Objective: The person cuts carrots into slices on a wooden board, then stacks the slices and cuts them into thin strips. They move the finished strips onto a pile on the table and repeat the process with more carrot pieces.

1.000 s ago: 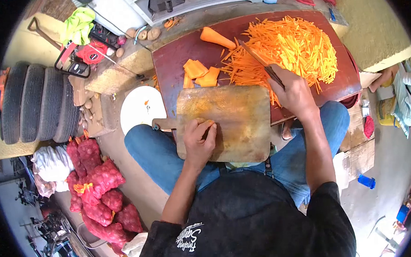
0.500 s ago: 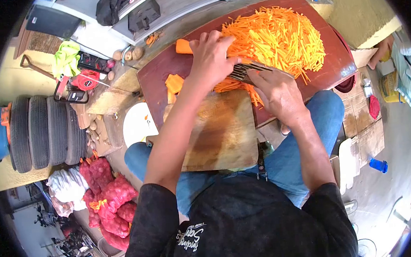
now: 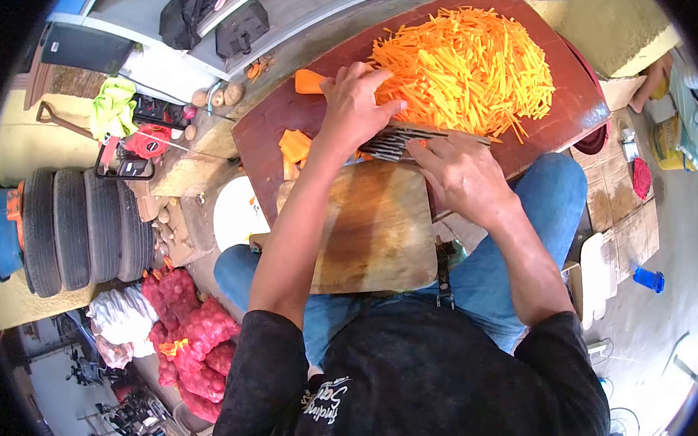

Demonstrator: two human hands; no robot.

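Right hand [image 3: 465, 177] holds striped tool [image 3: 392, 143]; left hand [image 3: 356, 110], 11 o'clock, grip unclear. Best: steady tool, fingertips off edge, carrot sticks [image 3: 476, 70] 1 o'clock.

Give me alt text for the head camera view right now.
A person's right hand holds a slatted tool, left hand at its other end, between heaped carrot strips on a red table and a cutting board.

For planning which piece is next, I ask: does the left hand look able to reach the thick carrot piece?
Probably yes: the thick carrot piece lies on the red table, just beside the left hand, with nothing visible between them.
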